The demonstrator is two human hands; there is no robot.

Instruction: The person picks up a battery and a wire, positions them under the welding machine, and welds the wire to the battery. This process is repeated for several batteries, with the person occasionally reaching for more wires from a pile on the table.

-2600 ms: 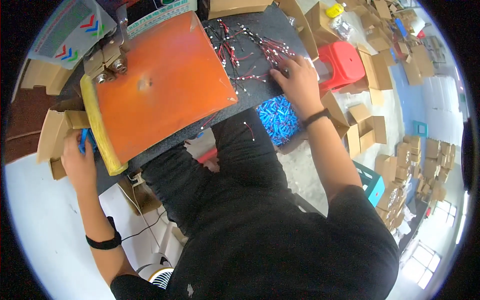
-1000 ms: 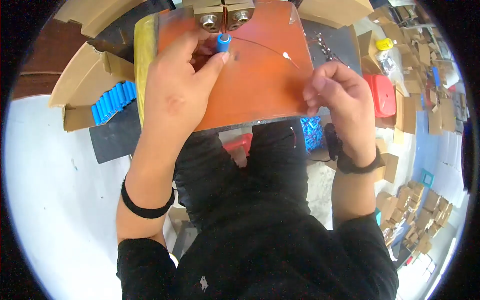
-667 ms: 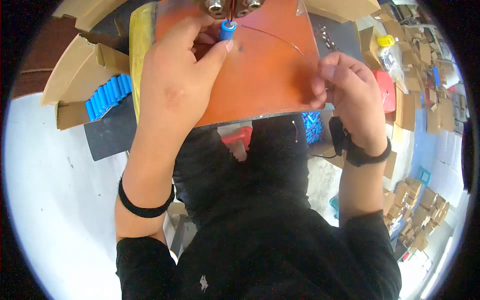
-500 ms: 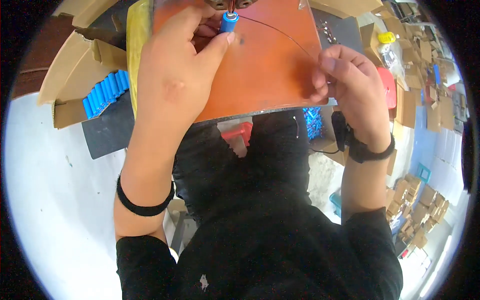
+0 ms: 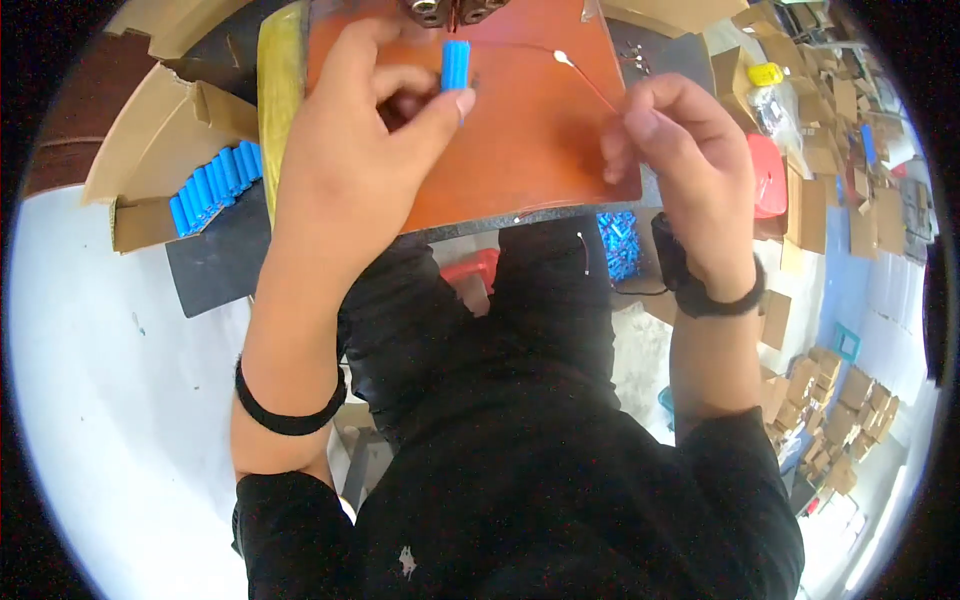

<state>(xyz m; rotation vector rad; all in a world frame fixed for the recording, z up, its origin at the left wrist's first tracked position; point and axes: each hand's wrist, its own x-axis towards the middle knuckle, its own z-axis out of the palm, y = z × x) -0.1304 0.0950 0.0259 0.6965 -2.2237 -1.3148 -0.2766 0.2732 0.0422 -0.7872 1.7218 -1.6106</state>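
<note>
One small blue cylindrical battery cell (image 5: 455,64) stands pinched upright between thumb and fingertips of the left hand (image 5: 365,140), just under the metal fixture (image 5: 455,10) at the far edge of the orange mat (image 5: 520,140). It looks rigid, smooth-sleeved and light; a mid-body pinch suits it. The right hand (image 5: 680,150) is closed on a thin red wire (image 5: 585,82), limp and slight, running toward the cell.

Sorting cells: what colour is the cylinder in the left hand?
Blue; the cylinder shows in the head view.

Orange mat (image 5: 520,150) open between hands; metal fixture (image 5: 455,10) seemingly blocks top
</note>
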